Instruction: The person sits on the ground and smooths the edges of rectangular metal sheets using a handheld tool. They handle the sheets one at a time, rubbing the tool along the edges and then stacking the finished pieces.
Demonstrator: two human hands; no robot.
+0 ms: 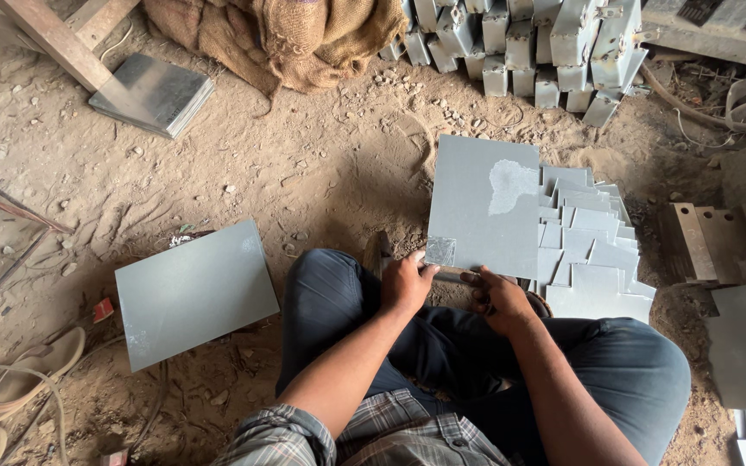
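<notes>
The left hand (406,283) is closed on the near left corner of a grey metal sheet (477,207), thumb on top beside a small shiny square patch at that corner. The right hand (498,298) curls its fingers over the sheet's near edge, a little to the right; how tightly it pinches cannot be told.

The sheet is roughly square, so no long axis stands out. It lies nearly flat, its near edge at the hands and its far edge pointing away from the person, tilted slightly to the right. A pale scuffed blotch marks its far right part. It stretches away from both hands, above the person's knees.

Just right of the sheet, partly under it, lies a heap of small grey cut squares (589,250). Well left of the sheet, another grey sheet (193,292) lies on the dirt floor. Beyond the sheet's far edge stand stacked grey metal boxes (528,52) and a burlap sack (287,34).
</notes>
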